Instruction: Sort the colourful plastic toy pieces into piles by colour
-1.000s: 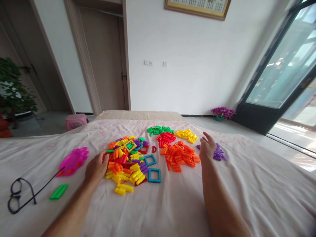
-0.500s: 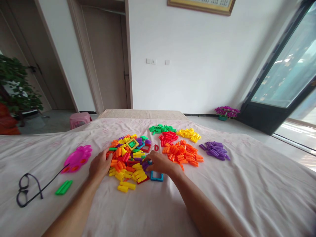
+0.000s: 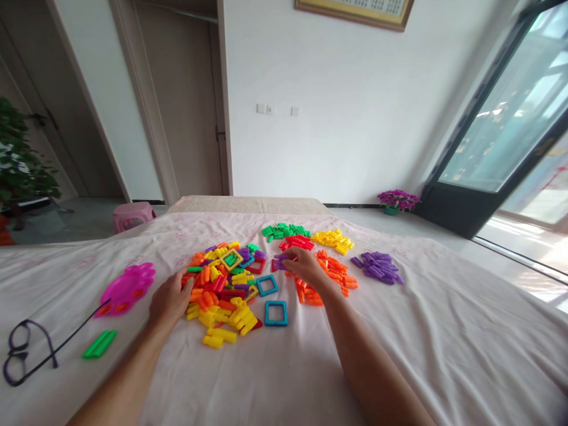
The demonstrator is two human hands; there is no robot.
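Observation:
A mixed heap of coloured plastic pieces [image 3: 217, 284] lies in the middle of the cloth. My left hand [image 3: 171, 299] rests at the heap's left edge, its fingers bent against the pieces; whether they grip one is hidden. My right hand [image 3: 304, 266] is above the cloth right of the heap, closed on purple pieces [image 3: 280, 260]. Beyond and beside it are single-colour piles: orange [image 3: 335, 272], red [image 3: 296, 242], green [image 3: 286, 231], yellow [image 3: 333, 239] and purple [image 3: 379, 267]. Two blue square frames [image 3: 267, 286] lie between the heap and my right forearm.
A pink paw-shaped tray [image 3: 126, 287], black glasses [image 3: 33, 355] and green pieces [image 3: 100, 344] lie at the left on the creased cloth [image 3: 213, 390]. Behind the table are a pink stool [image 3: 133, 216] and a pot of purple flowers [image 3: 397, 201].
My right hand has moved right and away from the heap, now with purple pieces in its fingers. A blue frame it partly covered shows fully. The whole view has shifted slightly.

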